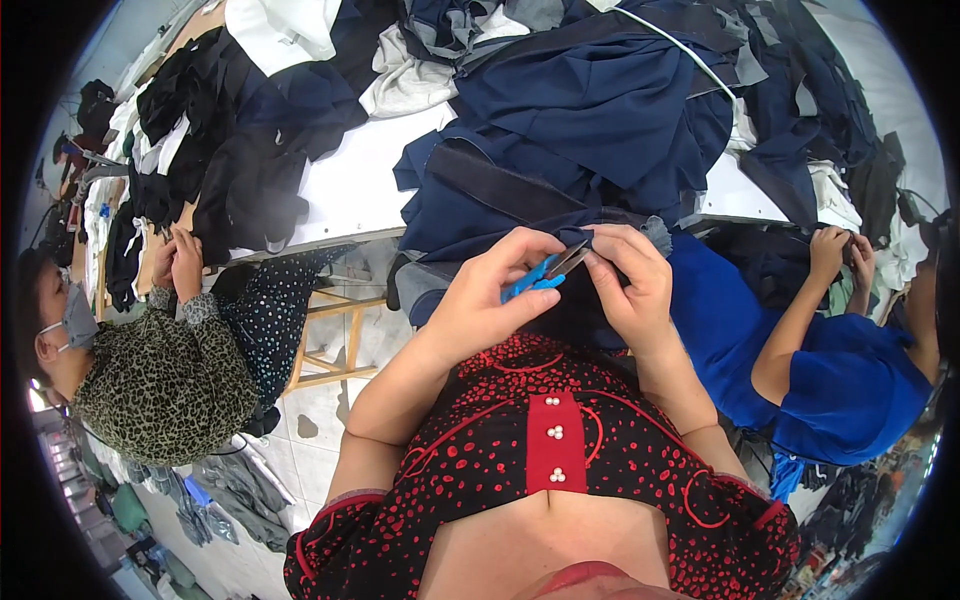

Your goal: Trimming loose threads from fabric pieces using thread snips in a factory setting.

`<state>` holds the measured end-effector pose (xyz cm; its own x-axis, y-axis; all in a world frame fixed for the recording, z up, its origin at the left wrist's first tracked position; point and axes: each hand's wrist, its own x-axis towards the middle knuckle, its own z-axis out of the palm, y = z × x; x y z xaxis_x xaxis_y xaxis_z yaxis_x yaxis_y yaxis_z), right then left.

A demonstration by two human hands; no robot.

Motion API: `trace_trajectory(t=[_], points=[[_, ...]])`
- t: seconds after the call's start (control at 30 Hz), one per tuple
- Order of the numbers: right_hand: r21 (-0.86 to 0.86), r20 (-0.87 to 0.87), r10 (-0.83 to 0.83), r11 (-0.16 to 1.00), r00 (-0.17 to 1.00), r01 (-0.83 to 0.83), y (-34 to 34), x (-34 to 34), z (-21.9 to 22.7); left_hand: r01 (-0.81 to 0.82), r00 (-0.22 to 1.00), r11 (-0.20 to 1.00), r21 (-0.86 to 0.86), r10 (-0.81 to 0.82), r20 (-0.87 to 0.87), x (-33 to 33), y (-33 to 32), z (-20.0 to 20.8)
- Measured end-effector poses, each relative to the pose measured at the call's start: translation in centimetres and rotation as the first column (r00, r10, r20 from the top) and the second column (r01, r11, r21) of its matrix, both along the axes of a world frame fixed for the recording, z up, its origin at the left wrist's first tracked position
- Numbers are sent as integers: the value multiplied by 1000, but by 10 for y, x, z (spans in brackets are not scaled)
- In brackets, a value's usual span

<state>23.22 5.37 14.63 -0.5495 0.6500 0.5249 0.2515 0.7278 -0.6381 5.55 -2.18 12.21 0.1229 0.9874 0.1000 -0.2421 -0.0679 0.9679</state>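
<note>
My left hand [490, 300] is closed around a pair of blue-handled thread snips [530, 280], whose metal blades point up and right. The blades lie close to the fingers of my right hand [632, 285]. That hand pinches the edge of a navy blue garment [590, 110], just past the blade tips. The garment is bunched over the table edge and hangs down in front of me. A dark strip [500, 185] runs across its near part. My fingers partly hide the gripped edge, and any thread there is too small to make out.
A white table [345, 185] carries heaped dark cloth [250, 180] and pale grey cloth [408, 80]. A white cord [680, 45] crosses the navy pile. At left sits a person in a patterned top [165, 380], at right one in blue [840, 390]. A wooden stool [335, 340] stands left.
</note>
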Motion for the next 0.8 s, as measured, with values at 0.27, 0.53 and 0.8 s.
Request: trace_trajectory(t=[0.27, 0.53, 0.8], points=[[-2, -1, 3, 1000, 1000, -3, 0, 1, 0, -84, 950, 985, 149, 124, -287, 0, -1, 2], [12, -6, 18, 1000, 1000, -18, 0, 2, -1, -36, 999, 999, 6, 36, 14, 1, 1, 1], [20, 14, 18, 1000, 1000, -18, 1, 3, -2, -1, 999, 995, -100, 6, 50, -1, 1, 6]])
